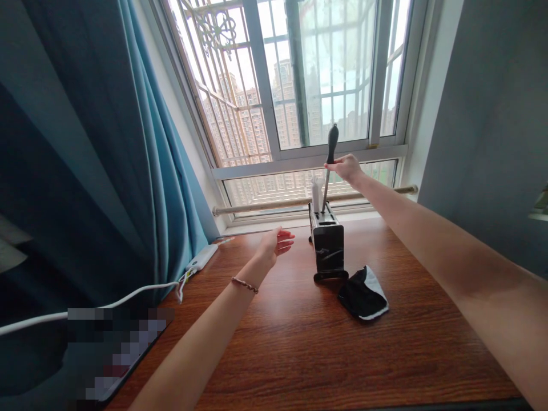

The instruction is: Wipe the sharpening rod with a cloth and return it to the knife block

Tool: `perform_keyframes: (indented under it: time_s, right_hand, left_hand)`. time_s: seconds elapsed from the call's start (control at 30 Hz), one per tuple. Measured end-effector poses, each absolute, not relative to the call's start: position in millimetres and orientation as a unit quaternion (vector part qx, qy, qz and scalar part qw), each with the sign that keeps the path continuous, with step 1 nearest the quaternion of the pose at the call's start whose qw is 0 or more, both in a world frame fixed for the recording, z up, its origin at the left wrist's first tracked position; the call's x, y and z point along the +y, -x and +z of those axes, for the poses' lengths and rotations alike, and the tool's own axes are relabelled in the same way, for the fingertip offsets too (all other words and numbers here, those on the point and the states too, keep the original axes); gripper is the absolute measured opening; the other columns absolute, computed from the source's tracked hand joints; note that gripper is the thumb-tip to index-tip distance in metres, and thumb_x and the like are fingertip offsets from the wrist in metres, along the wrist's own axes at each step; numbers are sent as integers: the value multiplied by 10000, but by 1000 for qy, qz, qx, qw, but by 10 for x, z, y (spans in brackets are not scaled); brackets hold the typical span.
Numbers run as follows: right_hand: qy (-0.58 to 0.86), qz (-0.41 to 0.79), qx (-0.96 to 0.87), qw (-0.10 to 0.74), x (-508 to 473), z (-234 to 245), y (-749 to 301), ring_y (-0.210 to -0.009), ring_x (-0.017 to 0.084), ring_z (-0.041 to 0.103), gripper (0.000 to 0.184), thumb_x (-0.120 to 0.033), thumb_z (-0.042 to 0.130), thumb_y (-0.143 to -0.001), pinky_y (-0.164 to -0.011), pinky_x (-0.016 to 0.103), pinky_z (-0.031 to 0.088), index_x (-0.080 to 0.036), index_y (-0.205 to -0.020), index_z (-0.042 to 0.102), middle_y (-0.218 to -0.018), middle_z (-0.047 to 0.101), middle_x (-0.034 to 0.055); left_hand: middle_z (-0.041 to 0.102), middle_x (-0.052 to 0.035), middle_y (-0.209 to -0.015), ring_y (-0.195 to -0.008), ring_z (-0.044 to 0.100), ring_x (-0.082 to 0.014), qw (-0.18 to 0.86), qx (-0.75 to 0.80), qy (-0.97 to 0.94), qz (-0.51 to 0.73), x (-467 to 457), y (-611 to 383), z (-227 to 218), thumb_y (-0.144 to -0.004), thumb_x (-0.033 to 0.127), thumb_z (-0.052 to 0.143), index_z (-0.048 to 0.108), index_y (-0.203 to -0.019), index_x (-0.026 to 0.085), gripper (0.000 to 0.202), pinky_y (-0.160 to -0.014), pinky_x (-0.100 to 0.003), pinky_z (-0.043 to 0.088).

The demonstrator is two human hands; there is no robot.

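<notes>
My right hand (346, 168) pinches a sharpening steel (332, 142) where its dark grey handle meets the thin metal rod. The rod points down, slightly tilted, with its lower end at a slot in the top of a black and metal knife holder (329, 251). Beside the rod, a whitish upright item (317, 194) stands in the holder; its kind is unclear. My left hand (276, 246) hovers left of the holder, fingers stretched out, holding nothing. A black and white cloth (363, 294) lies crumpled at the holder's front right foot.
The wooden table (274, 354) reaches to the window sill. At its left lie a white power strip (202, 258) with a cable and a flat dark-edged device (132, 354), partly blurred. A blue curtain (158, 171) hangs on the left. Behind the holder runs a horizontal rail (265, 204).
</notes>
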State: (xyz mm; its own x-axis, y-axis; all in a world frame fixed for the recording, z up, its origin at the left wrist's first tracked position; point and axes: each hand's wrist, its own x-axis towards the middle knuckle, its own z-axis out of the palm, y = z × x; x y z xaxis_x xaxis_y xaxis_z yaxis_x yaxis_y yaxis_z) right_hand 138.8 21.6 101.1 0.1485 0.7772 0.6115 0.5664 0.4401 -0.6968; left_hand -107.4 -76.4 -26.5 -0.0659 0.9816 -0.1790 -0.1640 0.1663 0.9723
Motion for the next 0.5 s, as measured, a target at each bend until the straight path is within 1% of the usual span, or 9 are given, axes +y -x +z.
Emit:
perform_keyframes:
  time_s: [0.13, 0.2, 0.27, 0.3, 0.37, 0.43, 0.5]
  right_hand:
    - [564, 61, -634, 526, 246, 990, -1319, -690, 173, 566, 372, -453, 592, -675, -667, 298, 438, -132, -833, 695, -645, 609, 45]
    - [596, 45, -636, 488, 252, 1014, -1282, -739, 206, 584, 378, -471, 577, -685, -692, 326, 446, -141, -829, 692, -698, 630, 71]
    - [627, 20, -638, 446, 248, 1041, -1226, -797, 245, 593, 391, -483, 571, -687, -712, 360, 451, -141, -840, 683, -776, 642, 103]
    - [641, 5, -637, 427, 243, 1044, -1192, -827, 263, 592, 400, -487, 567, -689, -720, 375, 452, -138, -852, 676, -816, 643, 118]
    - [667, -16, -635, 390, 233, 1007, -1119, -880, 288, 587, 420, -494, 566, -690, -732, 393, 454, -134, -885, 661, -888, 637, 138]
    - [690, -8, -634, 348, 223, 888, -1056, -921, 294, 580, 434, -485, 592, -673, -744, 389, 454, -136, -926, 645, -950, 627, 144]
    - [710, 21, -632, 309, 212, 694, -1017, -951, 294, 574, 457, -447, 655, -622, -754, 373, 452, -137, -957, 633, -997, 618, 148]
  left_hand:
    - [625, -107, -856, -634, 582, -140, 543, 538, -427, 483, -831, 944, -473, -788, 348, 390, 531, -730, 133, 264, -564, -236, 450]
    - [624, -114, -860, -644, 580, -153, 529, 551, -454, 459, -888, 847, -632, -781, 346, 398, 528, -747, 133, 252, -569, -251, 447]
    - [616, -120, -907, -689, 581, -170, 504, 568, -480, 439, -934, 739, -825, -767, 325, 426, 529, -786, 135, 216, -599, -272, 450]
    - [606, -126, -945, -734, 580, -181, 486, 578, -492, 433, -946, 685, -931, -758, 307, 447, 530, -817, 134, 201, -637, -288, 454]
    - [571, -152, -1028, -872, 562, -209, 444, 599, -511, 428, -950, 586, -1148, -734, 263, 494, 525, -901, 120, 222, -761, -320, 442]
    - [515, -180, -1124, -1021, 505, -235, 406, 612, -528, 426, -938, 508, -1346, -702, 218, 542, 495, -1014, 92, 340, -891, -338, 384]
    - [440, -199, -1219, -1140, 420, -257, 378, 614, -549, 423, -934, 456, -1492, -669, 193, 583, 437, -1126, 68, 496, -976, -347, 312]
